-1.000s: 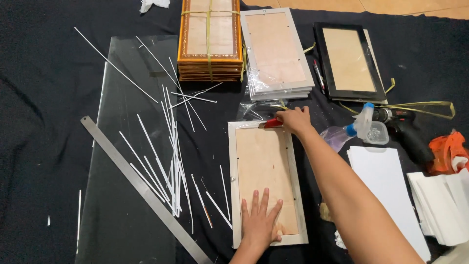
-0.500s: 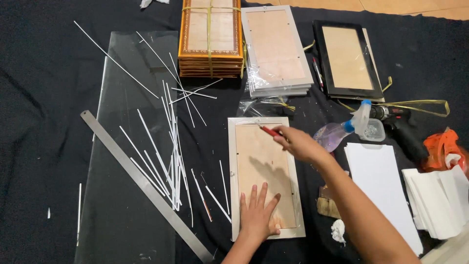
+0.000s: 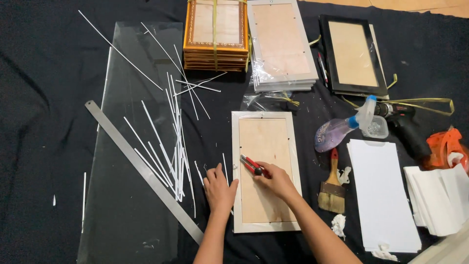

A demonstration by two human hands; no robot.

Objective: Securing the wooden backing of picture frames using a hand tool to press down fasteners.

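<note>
A white picture frame (image 3: 236,146) lies face down on the black cloth, its wooden backing board (image 3: 266,146) up. My right hand (image 3: 276,179) rests on the lower half of the board and grips a red and black cutter (image 3: 250,165), its tip pointing toward the frame's left edge. My left hand (image 3: 220,188) lies flat beside the frame's left edge, fingers spread, partly on the cloth.
A glass sheet (image 3: 122,146) with several thin white strips and a steel ruler (image 3: 141,168) lies left. Stacks of frames (image 3: 215,34) (image 3: 281,44) (image 3: 351,54) sit at the top. A spray bottle (image 3: 342,129), brush (image 3: 333,188), drill (image 3: 405,127) and white sheets (image 3: 383,195) are right.
My right hand with the cutter came down from the frame's top edge to its lower left. My left hand slid off the board to the frame's left edge.
</note>
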